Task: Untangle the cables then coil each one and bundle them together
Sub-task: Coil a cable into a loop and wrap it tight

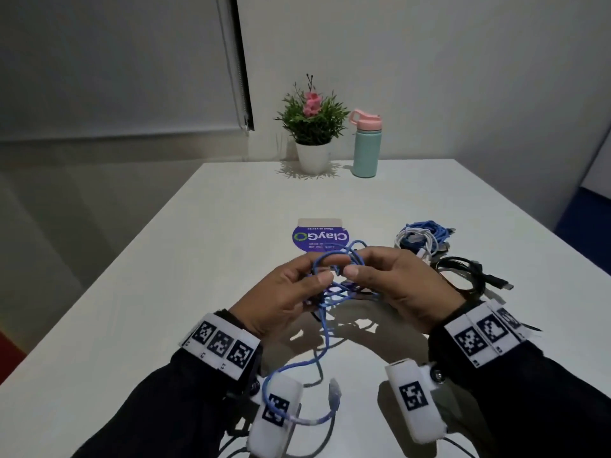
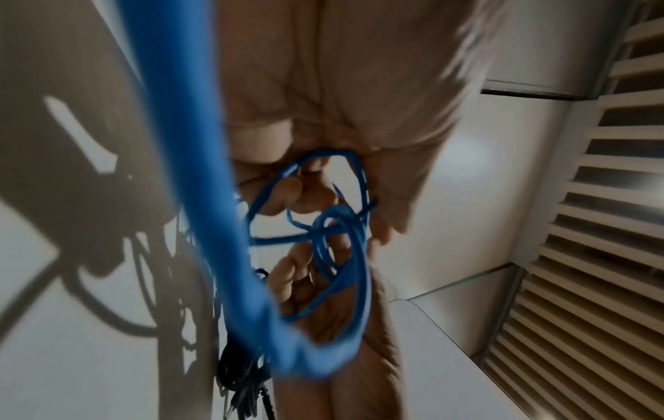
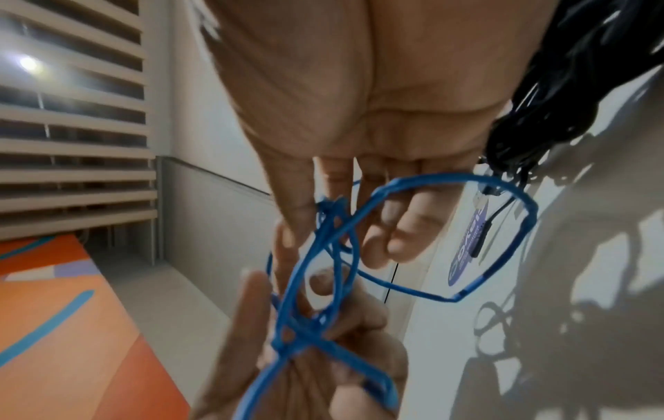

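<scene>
**Slowly working the blue knot loose**

Here, over the white table (image 1: 205, 206), the person is holding a tangled blue cable (image 1: 334, 276) up in the air between both hands, so the step in hand looks like untangling, with coiling and bundling not yet begun. Beyond the right wrist, a bundle of white and blue cables (image 1: 421, 239) and a black cable (image 1: 469, 276) are lying on the table, waiting their turn.

The left hand (image 1: 284, 299) is pinching a strand between thumb and curled fingers; the right hand (image 1: 396, 285) is doing the same from the other side, thumb tip pressed against the loops. Neither is clamping the whole knot.

To do this well, the person is probably better off easing the loops apart than pulling hard, since tension would tighten the knot. The free end with its plug (image 1: 334, 391) is dangling near the left wrist; feeding that end back through the loops, one crossing at a time, seems the surest way.
</scene>
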The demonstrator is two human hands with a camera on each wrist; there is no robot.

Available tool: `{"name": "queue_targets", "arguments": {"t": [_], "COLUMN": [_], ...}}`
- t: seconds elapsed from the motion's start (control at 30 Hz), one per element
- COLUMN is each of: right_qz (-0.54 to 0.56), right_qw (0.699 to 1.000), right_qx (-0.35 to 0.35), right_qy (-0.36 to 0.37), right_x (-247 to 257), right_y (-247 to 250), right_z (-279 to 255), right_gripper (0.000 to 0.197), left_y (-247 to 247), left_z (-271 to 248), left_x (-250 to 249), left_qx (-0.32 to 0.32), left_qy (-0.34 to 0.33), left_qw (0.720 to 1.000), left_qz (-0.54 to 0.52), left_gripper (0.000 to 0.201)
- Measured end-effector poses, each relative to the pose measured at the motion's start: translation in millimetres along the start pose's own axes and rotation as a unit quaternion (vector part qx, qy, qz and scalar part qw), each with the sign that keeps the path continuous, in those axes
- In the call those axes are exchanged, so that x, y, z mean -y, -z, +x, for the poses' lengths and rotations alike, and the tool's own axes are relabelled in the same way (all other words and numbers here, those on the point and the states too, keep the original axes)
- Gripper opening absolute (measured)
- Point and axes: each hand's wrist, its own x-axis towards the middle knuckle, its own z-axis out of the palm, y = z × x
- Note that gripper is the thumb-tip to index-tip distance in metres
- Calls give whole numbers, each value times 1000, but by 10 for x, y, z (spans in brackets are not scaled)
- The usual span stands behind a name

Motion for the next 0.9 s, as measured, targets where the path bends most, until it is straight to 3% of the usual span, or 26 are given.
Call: {"name": "queue_targets", "arguments": {"t": [0.07, 0.17, 0.27, 0.37, 0.47, 0.6, 0.73, 0.83, 0.9], "right_qz": [-35, -7, 13, -74, -101, 53, 255, 287, 286], "right_qw": [999, 999, 998, 994, 993, 996, 959, 947, 943], "right_qx": [-19, -16, 7, 22, 8, -49, -101, -132, -159], "right_qy": [29, 45, 54, 73, 65, 56, 74, 65, 64], "right_x": [-30, -49, -44, -21, 1, -8, 12, 30, 39], "right_y": [-25, -69, -108, -84, -40, -36, 58, 100, 100], "right_z": [4, 0, -15, -23, -13, 37, 106, 136, 140], "right_gripper": [17, 19, 27, 27, 18, 12, 8, 16, 22], "left_y": [-13, 43, 98, 103, 90, 139, 302, 391, 410], "left_z": [-7, 20, 12, 18, 42, 97, 137, 128, 125], "left_x": [-41, -56, -41, -7, 42, 23, -38, -68, -83], "left_qx": [-26, -91, -79, -47, -102, -164, -276, -343, -357], "left_qy": [33, 68, 56, 61, 49, 7, -36, -64, -73], "left_qw": [998, 985, 994, 997, 994, 986, 960, 936, 931], "left_qz": [-37, -132, -56, 5, 8, -7, -32, -54, -7], "left_gripper": [31, 37, 30, 28, 20, 25, 17, 14, 15]}}
